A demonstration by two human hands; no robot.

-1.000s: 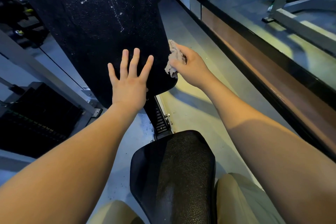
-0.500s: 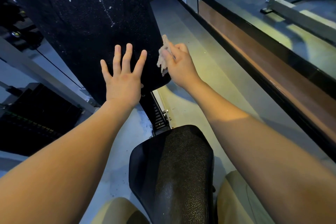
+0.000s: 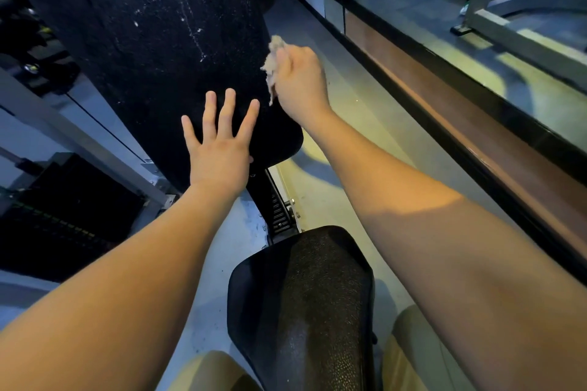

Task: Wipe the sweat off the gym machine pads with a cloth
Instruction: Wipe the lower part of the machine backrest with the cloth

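The right hand (image 3: 301, 79) has its grip curled round the cloth (image 3: 272, 63) at the pad (image 3: 152, 41)'s right edge. The droplets (image 3: 187, 19) lie up and left of it, along the pad's length. The left hand (image 3: 222, 152) lies flat, lower down.

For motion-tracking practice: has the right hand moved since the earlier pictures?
Yes. The right hand with the cloth has slid up the right edge of the back pad, away from its lower corner.

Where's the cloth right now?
In the head view, just above centre, the cloth is bunched in the right hand at the right edge of the back pad, up and right of the left hand.
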